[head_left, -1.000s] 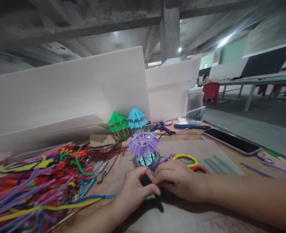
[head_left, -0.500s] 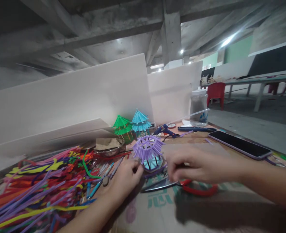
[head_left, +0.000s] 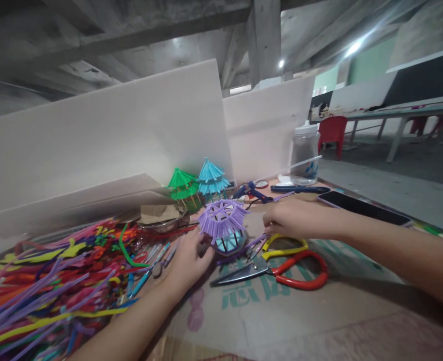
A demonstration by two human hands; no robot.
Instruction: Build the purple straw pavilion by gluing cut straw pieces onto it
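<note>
A small purple pavilion model (head_left: 223, 220), with a fringed pipe-cleaner roof, dark posts and a pale blue floor, stands on the cardboard in front of me. My left hand (head_left: 191, 255) grips it at its left side, the thumb by the base; some fingertips are hidden. A purple pipe cleaner (head_left: 253, 243) runs along the base toward the right. At its far end my right hand (head_left: 287, 218) is closed, with the fingertips pinched on it. Scissors (head_left: 261, 268) with one red and one yellow handle lie partly open just below the right hand.
Loose coloured pipe cleaners (head_left: 55, 281) are heaped at the left. Behind the model stand a green pavilion (head_left: 182, 185), a blue pavilion (head_left: 211, 178) and a glue gun (head_left: 249, 190). A phone (head_left: 364, 208) and a plastic bottle (head_left: 304, 153) are on the right.
My right hand has moved up and away from the scissors, whose yellow handle now shows. The left hand stays beside the purple pavilion. The view has shifted slightly.
</note>
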